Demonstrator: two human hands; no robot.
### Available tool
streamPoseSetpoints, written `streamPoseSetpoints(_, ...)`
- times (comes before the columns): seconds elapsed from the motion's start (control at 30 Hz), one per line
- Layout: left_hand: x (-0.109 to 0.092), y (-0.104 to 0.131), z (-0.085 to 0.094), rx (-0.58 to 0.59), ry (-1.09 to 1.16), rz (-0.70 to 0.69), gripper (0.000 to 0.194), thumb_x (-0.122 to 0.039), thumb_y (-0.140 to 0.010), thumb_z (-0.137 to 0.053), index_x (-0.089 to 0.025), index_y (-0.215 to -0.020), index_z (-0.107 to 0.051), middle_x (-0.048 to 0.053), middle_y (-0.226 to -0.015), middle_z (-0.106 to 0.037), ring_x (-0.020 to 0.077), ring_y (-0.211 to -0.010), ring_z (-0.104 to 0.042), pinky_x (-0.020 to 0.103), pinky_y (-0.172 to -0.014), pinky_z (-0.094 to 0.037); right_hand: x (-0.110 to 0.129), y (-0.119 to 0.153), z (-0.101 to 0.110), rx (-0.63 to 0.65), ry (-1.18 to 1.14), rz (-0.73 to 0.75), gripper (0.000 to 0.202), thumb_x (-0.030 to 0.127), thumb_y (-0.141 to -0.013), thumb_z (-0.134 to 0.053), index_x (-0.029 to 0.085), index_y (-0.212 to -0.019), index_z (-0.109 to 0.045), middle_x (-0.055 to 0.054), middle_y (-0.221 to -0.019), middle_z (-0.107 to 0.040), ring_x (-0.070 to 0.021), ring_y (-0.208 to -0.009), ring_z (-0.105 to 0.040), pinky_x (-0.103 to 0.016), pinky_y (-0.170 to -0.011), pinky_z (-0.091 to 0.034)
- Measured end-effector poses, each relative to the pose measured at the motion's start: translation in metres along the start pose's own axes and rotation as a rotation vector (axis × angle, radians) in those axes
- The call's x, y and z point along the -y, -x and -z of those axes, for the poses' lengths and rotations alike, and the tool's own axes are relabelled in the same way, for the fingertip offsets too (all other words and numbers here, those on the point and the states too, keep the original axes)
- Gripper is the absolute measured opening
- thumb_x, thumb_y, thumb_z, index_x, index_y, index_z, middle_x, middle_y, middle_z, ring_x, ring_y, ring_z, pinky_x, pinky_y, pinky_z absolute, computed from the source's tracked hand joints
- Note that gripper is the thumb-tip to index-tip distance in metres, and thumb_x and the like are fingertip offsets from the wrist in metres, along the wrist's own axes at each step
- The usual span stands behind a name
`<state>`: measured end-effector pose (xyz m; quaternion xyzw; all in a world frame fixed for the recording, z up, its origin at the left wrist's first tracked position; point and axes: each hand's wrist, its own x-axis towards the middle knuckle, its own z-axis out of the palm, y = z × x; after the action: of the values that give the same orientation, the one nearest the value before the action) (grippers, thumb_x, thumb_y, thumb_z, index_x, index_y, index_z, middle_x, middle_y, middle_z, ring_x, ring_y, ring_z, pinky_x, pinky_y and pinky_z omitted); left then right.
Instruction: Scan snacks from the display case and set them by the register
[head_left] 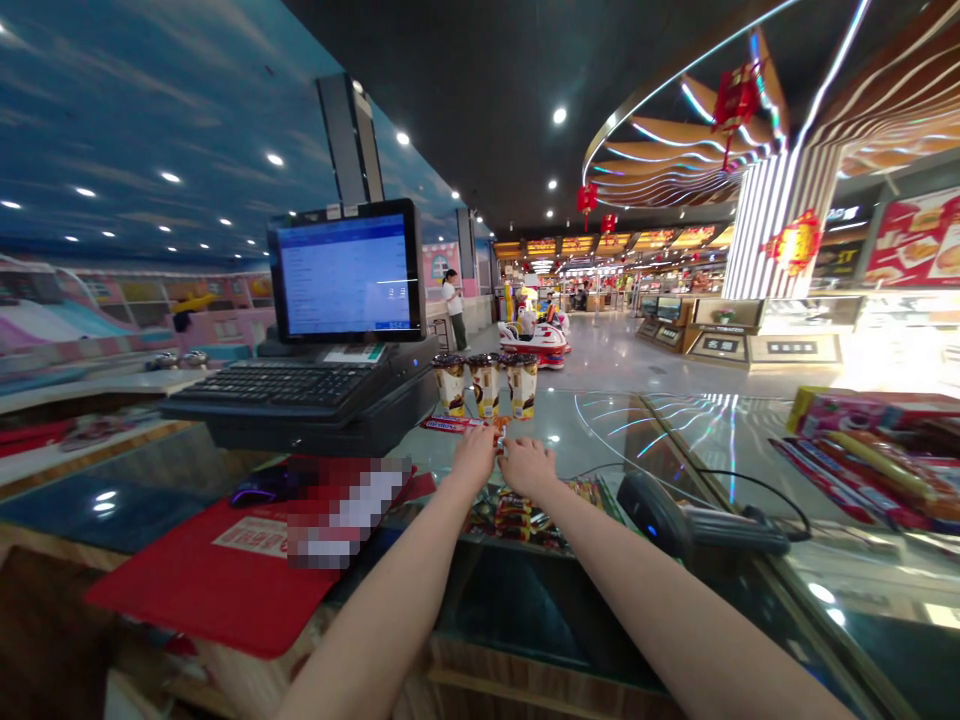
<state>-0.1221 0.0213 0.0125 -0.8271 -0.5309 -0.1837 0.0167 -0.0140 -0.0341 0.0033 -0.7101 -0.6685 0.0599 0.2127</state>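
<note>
My left hand [475,456] and my right hand [528,466] are close together over the glass counter [585,420]. Between their fingertips is a small snack packet [500,432] in an orange-red wrapper, and both hands look closed on it. The fingers partly cover it, so its full shape is hidden. Just beyond lies a flat red candy packet [448,424]. Three lidded yellow-and-brown cups [484,386] stand in a row behind it. Several small wrapped snacks [517,515] lie under my wrists, partly hidden by my arms.
A monitor [346,270] and keyboard [285,385] stand on the left, with a mouse [262,485] and red mat [217,580] below. A corded barcode scanner [690,520] lies at right. Beyond it are snack packets [885,470]. A person [454,308] stands in the background.
</note>
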Motion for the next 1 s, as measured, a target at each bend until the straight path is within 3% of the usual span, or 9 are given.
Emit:
streamPoseSetpoints(0.43, -0.004, 0.007, 0.006, -0.066, -0.026, -0.017, 0.035, -0.020, -0.087, -0.057, -0.023, -0.121, -0.061, 0.010, -0.128, -0.057, 0.0271, -0.116, -0.047, 0.038, -0.094, -0.040, -0.002, 0.001, 0.009, 0.019, -0.016, 0.000, 0.042, 0.029, -0.091, -0.040, 0.024, -0.130, -0.052, -0.014, -0.133, -0.055, -0.0303, -0.127, -0.044, -0.051, -0.100, -0.033)
streamPoseSetpoints(0.7, -0.011, 0.011, 0.012, -0.116, -0.027, -0.026, 0.042, -0.009, -0.089, -0.041, -0.025, -0.124, -0.058, 0.007, -0.128, -0.059, 0.0247, -0.115, -0.048, 0.036, -0.094, -0.039, -0.002, 0.005, 0.039, 0.037, 0.002, -0.030, 0.041, 0.020, -0.088, -0.041, 0.012, -0.124, -0.058, -0.019, -0.132, -0.055, -0.0322, -0.126, -0.047, -0.048, -0.101, -0.037)
streamPoseSetpoints(1.0, -0.024, 0.015, 0.032, -0.142, -0.046, -0.011, 0.039, -0.010, -0.088, -0.041, -0.025, -0.117, -0.064, 0.008, -0.114, -0.068, 0.0246, -0.108, -0.057, 0.035, -0.092, -0.042, -0.021, 0.005, 0.076, 0.067, -0.006, -0.022, 0.040, 0.020, -0.084, -0.051, 0.012, -0.122, -0.063, -0.021, -0.126, -0.061, -0.0337, -0.120, -0.056, -0.043, -0.093, -0.047)
